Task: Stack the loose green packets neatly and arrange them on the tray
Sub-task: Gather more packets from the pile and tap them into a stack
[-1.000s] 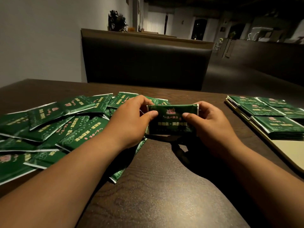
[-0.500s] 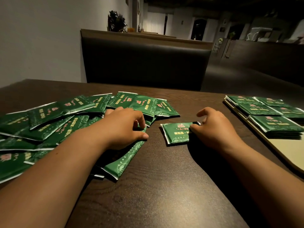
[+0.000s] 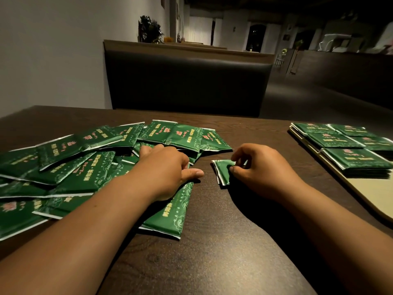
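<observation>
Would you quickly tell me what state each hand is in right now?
Left hand: open, resting on the loose packets.
Right hand: closed, pinching a small stack of packets.

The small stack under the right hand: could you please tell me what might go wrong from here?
1. The right hand only pinches the small stack with its fingertips, and the edges look uneven, so packets could fan out or slip when lifted.
2. The left hand rests on the loose pile, where packets overlap; pulling one out may drag its neighbours along.
3. The tray holds neat stacks; a careless set-down might knock them askew.
</observation>
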Available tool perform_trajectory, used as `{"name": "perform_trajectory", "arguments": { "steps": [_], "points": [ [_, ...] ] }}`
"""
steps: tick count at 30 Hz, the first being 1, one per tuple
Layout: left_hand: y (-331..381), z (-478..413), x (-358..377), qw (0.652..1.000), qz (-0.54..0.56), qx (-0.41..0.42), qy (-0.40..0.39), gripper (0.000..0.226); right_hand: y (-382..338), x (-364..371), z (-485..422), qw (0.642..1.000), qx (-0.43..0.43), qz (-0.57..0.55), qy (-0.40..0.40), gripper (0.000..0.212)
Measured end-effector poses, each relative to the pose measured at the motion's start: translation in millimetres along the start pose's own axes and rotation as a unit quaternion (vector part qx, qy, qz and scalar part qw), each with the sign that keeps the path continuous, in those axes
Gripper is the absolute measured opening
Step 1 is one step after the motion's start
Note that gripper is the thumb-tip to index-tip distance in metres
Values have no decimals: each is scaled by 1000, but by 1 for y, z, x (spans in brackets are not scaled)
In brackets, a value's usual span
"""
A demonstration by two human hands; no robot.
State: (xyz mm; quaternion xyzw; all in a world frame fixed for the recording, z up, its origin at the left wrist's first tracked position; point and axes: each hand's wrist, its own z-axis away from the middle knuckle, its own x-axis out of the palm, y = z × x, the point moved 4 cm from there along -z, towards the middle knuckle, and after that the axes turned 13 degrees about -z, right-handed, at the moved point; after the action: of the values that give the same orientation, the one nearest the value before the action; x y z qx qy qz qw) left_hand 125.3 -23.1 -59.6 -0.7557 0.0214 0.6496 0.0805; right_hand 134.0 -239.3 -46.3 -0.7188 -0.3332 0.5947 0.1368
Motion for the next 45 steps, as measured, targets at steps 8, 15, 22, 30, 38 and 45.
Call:
{"name": "perform_trajectory", "arguments": {
  "steps": [8, 15, 22, 30, 38, 45],
  "points": [
    [-8, 6, -22, 978, 136, -89, 133, 68, -5, -4, 3, 997, -28, -61, 44, 7],
    [-21, 6, -23, 908, 328, -160, 205, 33, -26, 0, 15, 968, -54, -246, 16, 32],
    [-29, 5, -23, 812, 492, -220, 223, 18, -21, 6, 14, 919, 19, -392, -23, 55],
    [-9, 7, -23, 738, 643, -181, 97, 34, -8, 4, 7, 855, 51, -513, 51, 50],
    [11, 18, -36, 841, 529, 36, 106, 69, 5, -6, 3, 799, 96, -578, 138, 36],
    [14, 15, -32, 893, 435, 32, 110, 52, 7, -7, 4, 790, 113, -588, 134, 31]
  ]
}}
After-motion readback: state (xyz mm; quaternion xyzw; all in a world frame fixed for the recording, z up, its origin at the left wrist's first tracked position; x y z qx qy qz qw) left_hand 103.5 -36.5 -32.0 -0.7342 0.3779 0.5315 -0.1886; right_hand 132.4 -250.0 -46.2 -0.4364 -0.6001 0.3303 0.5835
